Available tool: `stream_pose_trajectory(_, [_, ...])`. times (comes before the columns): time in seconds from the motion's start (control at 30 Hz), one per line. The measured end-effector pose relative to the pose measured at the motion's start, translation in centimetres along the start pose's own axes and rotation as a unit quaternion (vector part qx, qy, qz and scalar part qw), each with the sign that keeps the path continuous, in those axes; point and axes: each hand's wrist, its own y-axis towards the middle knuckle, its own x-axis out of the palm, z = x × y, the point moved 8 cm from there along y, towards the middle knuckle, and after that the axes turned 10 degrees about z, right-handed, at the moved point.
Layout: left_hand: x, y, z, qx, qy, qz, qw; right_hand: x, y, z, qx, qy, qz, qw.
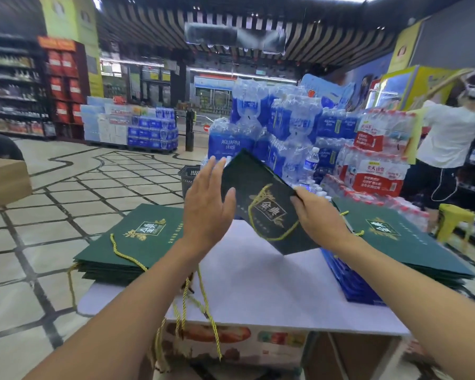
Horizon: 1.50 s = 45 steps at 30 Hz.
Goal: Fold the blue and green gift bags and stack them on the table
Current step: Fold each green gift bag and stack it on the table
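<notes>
A dark green gift bag (261,198) with a gold emblem and cord handle hangs tilted in the air above the white table (258,283). My right hand (320,219) pinches its right edge. My left hand (209,207) is flat with straight fingers against the bag's left side. A stack of folded green bags (137,242) lies on the table's left end, gold cords dangling over the edge. On the right end another green stack (401,242) rests on top of blue bags (351,281).
Shrink-wrapped packs of bottled water (285,127) are piled behind the table. A dark shopping basket (188,175) sits on the tiled floor. A person in a white shirt (450,138) stands at the right by a yellow stool (454,218). Cardboard boxes (3,182) are at the left.
</notes>
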Motion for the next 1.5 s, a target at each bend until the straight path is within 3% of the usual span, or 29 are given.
stream_pose_trajectory(0.1, [1.3,0.1,0.2,0.010,0.021,-0.049,0.999,-1.6,1.3,0.4,0.086,0.133,0.043,0.986])
stream_pose_trajectory(0.23, [4.1,-3.0,1.3,0.082,0.059,-0.144,0.985,-0.4,-0.1,2.2,0.243,0.251,0.039,0.936])
stream_pose_trajectory(0.43, [8.6,-12.4,0.7,0.084,0.079,-0.366,0.923,5.4,-8.3,5.5,0.465,0.313,-0.027,0.827])
stream_pose_trajectory(0.57, [10.1,-17.5,0.2,0.062,0.084,-0.464,0.880,7.3,-12.6,6.9,0.509,0.257,-0.077,0.818])
stream_pose_trajectory(0.63, [10.2,-18.2,0.1,0.038,0.068,-0.473,0.877,8.1,-13.4,7.4,0.473,0.188,-0.131,0.851])
stream_pose_trajectory(0.7, [10.2,-18.0,0.2,0.029,0.063,-0.455,0.888,8.1,-12.9,6.9,0.347,0.062,-0.166,0.921])
stream_pose_trajectory(0.77, [10.2,-17.6,0.1,0.030,0.074,-0.432,0.898,8.1,-12.8,4.6,0.213,0.003,-0.183,0.960])
stream_pose_trajectory(0.83, [10.5,-17.1,0.0,0.028,0.082,-0.415,0.906,8.8,-13.9,2.4,0.137,-0.025,-0.237,0.961])
stream_pose_trajectory(0.97, [11.3,-16.0,-0.6,0.024,0.080,-0.401,0.912,10.3,-16.3,1.6,0.088,-0.091,-0.324,0.938])
stream_pose_trajectory(1.23, [17.2,-14.9,-2.2,0.030,0.076,-0.491,0.867,11.5,-16.8,1.8,0.063,-0.124,-0.342,0.929])
stream_pose_trajectory(1.5, [21.9,-14.6,-2.4,0.065,0.063,-0.528,0.845,11.6,-16.8,2.1,0.061,-0.122,-0.331,0.934])
